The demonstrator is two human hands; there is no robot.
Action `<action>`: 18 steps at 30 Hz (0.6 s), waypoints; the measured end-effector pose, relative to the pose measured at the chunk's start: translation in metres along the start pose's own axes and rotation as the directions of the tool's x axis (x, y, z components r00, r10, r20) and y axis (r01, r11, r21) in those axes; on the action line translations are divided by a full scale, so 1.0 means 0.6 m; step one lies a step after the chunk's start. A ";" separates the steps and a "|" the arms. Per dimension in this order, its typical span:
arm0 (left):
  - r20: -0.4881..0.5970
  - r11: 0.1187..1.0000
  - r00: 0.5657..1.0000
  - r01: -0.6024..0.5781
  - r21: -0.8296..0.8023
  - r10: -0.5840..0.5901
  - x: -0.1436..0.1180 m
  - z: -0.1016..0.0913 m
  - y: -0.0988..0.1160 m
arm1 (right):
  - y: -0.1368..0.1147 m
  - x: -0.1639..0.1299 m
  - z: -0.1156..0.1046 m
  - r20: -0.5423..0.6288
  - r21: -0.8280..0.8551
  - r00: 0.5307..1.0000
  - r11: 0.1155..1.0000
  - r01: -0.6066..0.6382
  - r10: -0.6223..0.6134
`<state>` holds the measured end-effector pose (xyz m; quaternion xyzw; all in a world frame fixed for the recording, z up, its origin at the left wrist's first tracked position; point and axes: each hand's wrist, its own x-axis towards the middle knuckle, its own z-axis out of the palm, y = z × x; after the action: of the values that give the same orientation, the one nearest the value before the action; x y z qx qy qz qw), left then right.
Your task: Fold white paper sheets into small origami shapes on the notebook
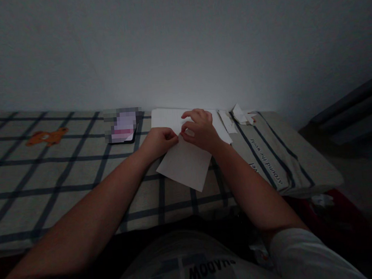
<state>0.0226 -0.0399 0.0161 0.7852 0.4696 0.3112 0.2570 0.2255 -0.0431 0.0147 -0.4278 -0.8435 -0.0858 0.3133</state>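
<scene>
A sheet of white paper (186,167) hangs toward me from between my hands, its lower corners pointing to the table's front edge. My left hand (161,140) pinches its far edge with thumb and forefinger. Close beside it, the thumb and forefinger of my right hand (200,128) meet in a pinch on the same edge, the other fingers raised. Under and behind the hands lies a stack of white lined paper (167,117), partly hidden by them.
A phone (126,126) with a blurred lit screen lies left of the stack. An orange bear-shaped piece (47,137) is farther left. Scraps of paper (240,114) lie on the right. A checked cloth (80,172) covers the table; a wall stands behind. A red bin (340,213) is below right.
</scene>
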 end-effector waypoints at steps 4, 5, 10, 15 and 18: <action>-0.001 0.999 1.000 0.009 -0.035 -0.009 0.000 0.002 0.000 | -0.004 0.002 0.000 -0.034 -0.016 0.999 1.000 -0.020 0.020; 0.001 0.999 1.000 0.019 -0.043 -0.019 -0.001 0.002 0.001 | -0.003 0.002 0.000 -0.037 -0.019 0.999 1.000 -0.021 0.020; 0.001 0.998 0.999 0.045 -0.042 -0.045 -0.003 -0.003 0.007 | 0.018 0.003 -0.004 0.041 0.041 0.999 0.999 -0.028 0.026; 0.035 0.998 0.997 0.064 -0.021 -0.063 -0.003 -0.005 0.009 | 0.035 0.002 -0.001 0.120 0.078 0.993 0.997 -0.026 0.017; 0.040 0.999 0.998 0.046 -0.024 -0.045 -0.002 -0.004 0.002 | 0.030 0.003 0.000 0.140 0.098 0.990 0.995 -0.020 0.006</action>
<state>0.0214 -0.0411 0.0185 0.7769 0.4785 0.2955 0.2830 0.2389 -0.0307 0.0132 -0.4223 -0.8637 -0.0116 0.2749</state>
